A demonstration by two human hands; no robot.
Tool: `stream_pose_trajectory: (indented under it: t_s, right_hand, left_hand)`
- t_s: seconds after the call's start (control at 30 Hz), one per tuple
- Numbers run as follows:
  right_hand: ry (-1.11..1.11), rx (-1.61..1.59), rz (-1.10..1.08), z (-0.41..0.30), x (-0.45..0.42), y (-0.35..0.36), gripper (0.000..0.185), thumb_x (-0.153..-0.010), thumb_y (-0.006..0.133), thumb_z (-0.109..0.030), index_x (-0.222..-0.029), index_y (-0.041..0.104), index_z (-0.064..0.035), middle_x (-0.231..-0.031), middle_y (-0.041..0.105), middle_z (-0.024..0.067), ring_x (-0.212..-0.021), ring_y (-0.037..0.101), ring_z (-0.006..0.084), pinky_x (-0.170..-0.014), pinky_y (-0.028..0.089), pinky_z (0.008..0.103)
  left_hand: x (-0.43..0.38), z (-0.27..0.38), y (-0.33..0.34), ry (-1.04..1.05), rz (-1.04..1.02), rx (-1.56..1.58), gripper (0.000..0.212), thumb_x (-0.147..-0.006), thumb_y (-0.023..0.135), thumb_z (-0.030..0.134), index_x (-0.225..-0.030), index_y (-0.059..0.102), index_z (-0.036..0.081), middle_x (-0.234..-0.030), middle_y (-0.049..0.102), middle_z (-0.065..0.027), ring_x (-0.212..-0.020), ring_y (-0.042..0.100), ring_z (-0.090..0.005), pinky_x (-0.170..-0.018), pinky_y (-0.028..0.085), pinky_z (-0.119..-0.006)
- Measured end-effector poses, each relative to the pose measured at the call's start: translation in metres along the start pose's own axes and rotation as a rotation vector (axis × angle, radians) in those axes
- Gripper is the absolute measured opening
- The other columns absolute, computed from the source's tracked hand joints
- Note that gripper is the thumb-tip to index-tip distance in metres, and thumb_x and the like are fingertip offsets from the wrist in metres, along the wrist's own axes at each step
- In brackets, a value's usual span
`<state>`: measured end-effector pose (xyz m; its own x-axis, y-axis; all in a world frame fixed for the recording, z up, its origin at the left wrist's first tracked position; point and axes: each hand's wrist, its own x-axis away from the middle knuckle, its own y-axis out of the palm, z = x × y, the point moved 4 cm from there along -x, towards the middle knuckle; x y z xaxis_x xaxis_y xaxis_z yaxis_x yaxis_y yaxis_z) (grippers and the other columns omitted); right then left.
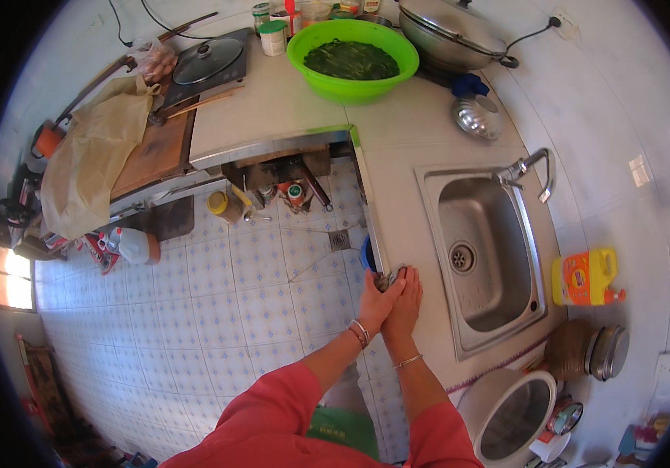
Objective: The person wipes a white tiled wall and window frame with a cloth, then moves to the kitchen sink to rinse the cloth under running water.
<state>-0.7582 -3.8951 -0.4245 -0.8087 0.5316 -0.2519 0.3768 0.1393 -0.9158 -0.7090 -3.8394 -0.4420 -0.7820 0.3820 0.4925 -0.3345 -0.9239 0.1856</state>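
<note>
Both hands meet at the front edge of the pale countertop (393,193), left of the steel sink (487,251). My left hand (383,301) has its fingers around a crumpled grey-brown cloth (386,281) at the counter's edge. My right hand (406,298) lies against it, its fingers extended over the countertop and touching the cloth's right side. Part of the cloth is hidden by the hands. Just beyond them, below the counter's edge, shows the rim of a blue container (366,254). The sink holds only a few drops, and its faucet (530,172) stands at the back corner.
A green basin (352,88) of leafy greens in liquid stands at the far counter, beside a lidded wok (457,35). A yellow detergent jug (586,278) is right of the sink; a large ceramic crock (507,415) stands near my right arm. Jars and a drain (339,240) are on the tiled floor.
</note>
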Motion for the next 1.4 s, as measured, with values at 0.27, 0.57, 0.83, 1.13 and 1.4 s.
stream_pose_trajectory:
  t_s: [0.27, 0.57, 0.83, 1.13, 1.4]
  right_hand:
    - [-0.065, -0.009, 0.017, -0.045, -0.157, 0.056, 0.056, -0.087, 0.056, -0.021, -0.133, 0.04, 0.0062, -0.14, 0.038, 0.0194, -0.134, 0.034, 0.0354, -0.11, 0.028, 0.0467]
    - [-0.086, -0.121, -0.054, -0.08, -0.297, 0.103, 0.05, -0.088, 0.053, -0.018, -0.131, 0.043, 0.0055, -0.142, 0.037, 0.0181, -0.134, 0.034, 0.0351, -0.11, 0.029, 0.0464]
    - [0.007, -0.266, -0.124, -0.087, -0.356, 0.123, 0.051, -0.089, 0.049, -0.016, -0.135, 0.04, 0.0041, -0.145, 0.036, 0.019, -0.134, 0.034, 0.0337, -0.112, 0.027, 0.043]
    - [0.026, -0.255, -0.1, -0.082, -0.341, 0.099, 0.052, -0.087, 0.053, -0.017, -0.134, 0.043, 0.0015, -0.145, 0.038, 0.0167, -0.136, 0.033, 0.0303, -0.112, 0.028, 0.0409]
    - [0.145, -0.608, -0.035, -0.036, -0.203, 0.057, 0.054, -0.083, 0.066, -0.017, -0.133, 0.048, -0.0039, -0.137, 0.046, 0.0191, -0.13, 0.041, 0.0328, -0.108, 0.034, 0.0397]
  left_hand:
    - [-0.151, 0.069, -0.024, 0.065, 0.131, -0.041, 0.096, -0.075, 0.077, 0.038, -0.14, 0.025, -0.012, -0.135, 0.046, -0.026, -0.121, 0.05, -0.0271, -0.098, 0.043, -0.034]
    - [-0.281, 0.142, -0.044, 0.069, 0.162, 0.005, 0.086, -0.08, 0.075, 0.027, -0.142, 0.025, -0.008, -0.14, 0.04, -0.021, -0.13, 0.039, -0.0265, -0.105, 0.036, -0.035]
    - [-0.326, 0.179, -0.036, 0.117, 0.069, 0.338, 0.053, -0.086, 0.069, 0.022, -0.128, 0.05, -0.003, -0.127, 0.056, -0.0117, -0.109, 0.057, -0.0208, -0.092, 0.048, -0.033]
    - [-0.301, 0.195, -0.019, -0.163, -0.142, 0.202, 0.067, -0.09, 0.065, 0.026, -0.142, 0.031, 0.002, -0.141, 0.043, -0.0103, -0.122, 0.049, -0.0222, -0.1, 0.044, -0.035]
    - [-0.166, 0.144, -0.003, -0.188, -0.179, -0.199, 0.052, -0.091, 0.064, 0.024, -0.128, 0.04, -0.003, -0.127, 0.05, -0.0157, -0.113, 0.054, -0.0214, -0.093, 0.047, -0.032]
